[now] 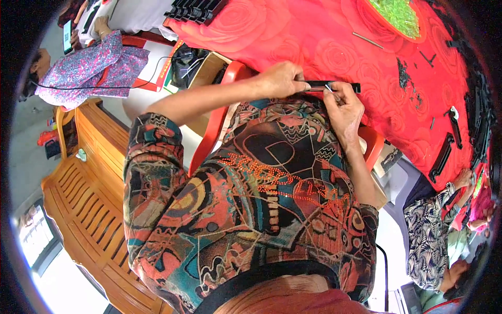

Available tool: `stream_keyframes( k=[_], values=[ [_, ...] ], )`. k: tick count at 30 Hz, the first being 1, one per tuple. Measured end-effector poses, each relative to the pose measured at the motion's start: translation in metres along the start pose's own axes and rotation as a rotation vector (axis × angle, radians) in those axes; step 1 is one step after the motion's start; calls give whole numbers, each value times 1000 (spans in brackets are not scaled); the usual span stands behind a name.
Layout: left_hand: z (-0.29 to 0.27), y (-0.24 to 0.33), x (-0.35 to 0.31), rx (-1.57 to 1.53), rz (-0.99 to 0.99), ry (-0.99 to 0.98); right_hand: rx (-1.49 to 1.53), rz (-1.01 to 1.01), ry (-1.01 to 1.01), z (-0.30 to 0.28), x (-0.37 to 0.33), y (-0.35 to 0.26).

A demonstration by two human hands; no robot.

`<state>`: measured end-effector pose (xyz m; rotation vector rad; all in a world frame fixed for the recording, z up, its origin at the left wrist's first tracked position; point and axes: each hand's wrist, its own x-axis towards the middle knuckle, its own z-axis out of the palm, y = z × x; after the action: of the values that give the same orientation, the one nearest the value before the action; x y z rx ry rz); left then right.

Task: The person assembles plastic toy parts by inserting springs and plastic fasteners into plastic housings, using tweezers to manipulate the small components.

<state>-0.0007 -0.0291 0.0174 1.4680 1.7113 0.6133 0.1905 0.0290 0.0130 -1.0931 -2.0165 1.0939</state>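
Note:
At the near edge of the red cloth, my left hand point(282, 79) is closed on the left end of a long, narrow black plastic strip point(316, 83). The strip lies crosswise in front of my body and reaches past my right hand point(345, 107). Thumb and fingers of that hand are pinched together at the strip's near side. A small pale tip point(328, 88) shows at the pinch, too small to name. The palm sides of both hands are hidden.
A red tablecloth point(334, 52) with rose patterns covers the table. Black strips point(193, 10) are stacked at the far left, and more point(442, 157) lie at right. An orange-rimmed tray point(395, 18) holds green bits. A wooden bench point(94, 209) stands left. Other people sit on both sides.

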Motion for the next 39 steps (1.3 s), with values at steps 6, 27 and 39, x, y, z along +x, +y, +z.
stream_keyframes(
  k=[6, 27, 39],
  values=[
    [32, 11, -1, -76, -130, 121, -324, -195, 95, -6, 2, -1],
    [42, 17, 10, -92, -145, 76, -783, 130, -63, -37, 40, -11],
    [47, 2, 48, 121, 70, -151, -809, 203, -188, -40, 49, -14]
  ],
)
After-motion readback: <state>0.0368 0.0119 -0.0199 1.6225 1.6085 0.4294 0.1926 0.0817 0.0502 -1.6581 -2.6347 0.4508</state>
